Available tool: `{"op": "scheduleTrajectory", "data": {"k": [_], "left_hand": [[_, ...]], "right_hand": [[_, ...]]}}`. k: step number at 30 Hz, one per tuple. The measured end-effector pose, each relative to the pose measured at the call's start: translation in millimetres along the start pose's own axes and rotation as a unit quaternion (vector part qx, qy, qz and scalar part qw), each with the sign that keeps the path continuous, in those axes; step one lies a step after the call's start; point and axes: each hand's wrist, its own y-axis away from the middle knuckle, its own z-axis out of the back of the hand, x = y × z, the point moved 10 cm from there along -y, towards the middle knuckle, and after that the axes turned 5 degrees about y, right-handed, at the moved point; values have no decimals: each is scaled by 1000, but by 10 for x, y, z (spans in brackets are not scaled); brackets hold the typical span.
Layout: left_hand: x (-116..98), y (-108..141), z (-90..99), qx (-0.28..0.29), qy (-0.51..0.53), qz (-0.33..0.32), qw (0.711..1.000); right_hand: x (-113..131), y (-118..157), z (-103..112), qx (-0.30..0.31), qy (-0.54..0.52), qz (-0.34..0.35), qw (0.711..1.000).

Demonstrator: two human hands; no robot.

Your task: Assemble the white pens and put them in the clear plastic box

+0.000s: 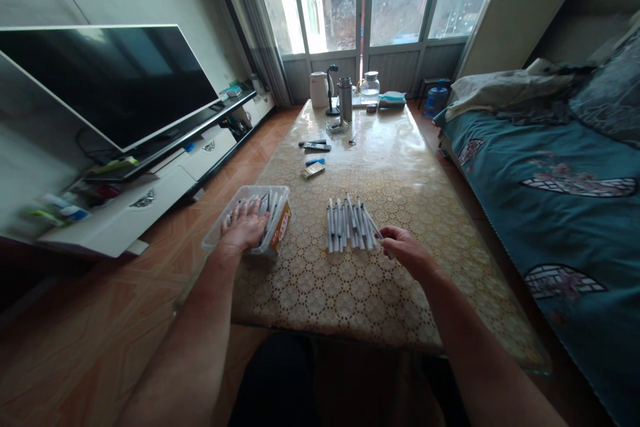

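Observation:
My left hand [245, 225] lies palm down with fingers spread over the contents of a clear plastic box [216, 227] on the left of the table. White pens [273, 205] show beside its fingers inside the box. Several slim white pens with dark ends [343, 225] lie side by side in a loose row, some overlapping, on the patterned tablecloth. At the right end of this row, my right hand [400, 245] pinches the near end of one slanted pen [373, 221] between thumb and fingers.
Beyond the pens lie a small box [313, 170], a blue object [315, 161] and a remote control [317, 146]. An ashtray [337, 125], thermos [345, 99], kettle [320, 89] and glass jug [370, 87] stand farther back. A bed [530, 160] flanks the table's right side.

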Motion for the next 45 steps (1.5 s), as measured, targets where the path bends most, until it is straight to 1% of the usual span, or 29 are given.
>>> {"op": "scheduleTrajectory", "data": {"k": [3,5,6,7,9,11,12,13,14,15,16,17,18,19,20,21,22,23,25,29,31,33,36,41,45], "left_hand": [[11,-9,-18,14,3,-6,1000],[5,-11,18,12,6,-6,1000],[-12,0,63,2,8,-7,1000],[-47,24,129,-17,14,-10,1000],[-185,137,309,-79,44,-26,996],[-432,350,471,-149,118,-67,979],[-591,483,501,-169,176,-97,965],[-770,615,464,-162,251,-127,946],[-958,739,370,-134,340,-152,918],[-1138,851,224,-92,439,-160,879],[-1307,951,36,-41,538,-149,828],[-1473,1043,-178,11,624,-127,771],[-1638,1130,-396,62,682,-103,721],[-1790,1209,-582,100,718,-87,684],[-1897,1266,-726,119,746,-74,651],[-1972,1301,-844,130,763,-63,630],[-2024,1320,-943,140,771,-55,618],[-2056,1324,-1022,148,776,-48,612],[-2072,1296,-1117,152,783,-40,601],[-2020,1186,-1156,129,813,-19,568],[-2032,1159,-1163,135,816,-12,562],[-2048,1148,-1141,141,814,-17,563],[-2054,1151,-1079,143,808,-36,570],[-2001,1143,-967,141,788,-66,595],[-1990,1121,-918,167,771,-95,607]], "right_hand": [[-4,-12,-23,5,-8,6,1000],[-5,-9,-44,6,-34,2,999],[-10,-3,-60,7,-57,-6,998],[-15,6,-83,11,-85,-17,996],[-16,29,-153,24,-145,-38,988],[8,50,-255,51,-201,-47,977],[25,58,-315,67,-227,-49,970],[44,67,-379,85,-252,-48,963],[65,76,-445,104,-276,-46,954],[87,90,-520,127,-297,-44,945],[108,109,-599,153,-313,-43,936],[126,133,-677,178,-326,-43,928],[135,160,-750,200,-335,-47,920],[134,187,-810,216,-342,-54,913],[124,208,-853,223,-347,-62,909],[112,221,-876,221,-349,-67,908],[103,226,-881,213,-350,-68,910],[98,227,-878,204,-347,-65,913],[92,230,-879,192,-337,-62,920],[69,238,-911,177,-333,-85,922],[74,235,-912,163,-336,-88,923],[85,233,-917,154,-340,-85,924],[94,241,-935,160,-333,-79,926],[118,279,-976,188,-308,-81,929],[163,308,-1017,202,-315,-78,924]]}}
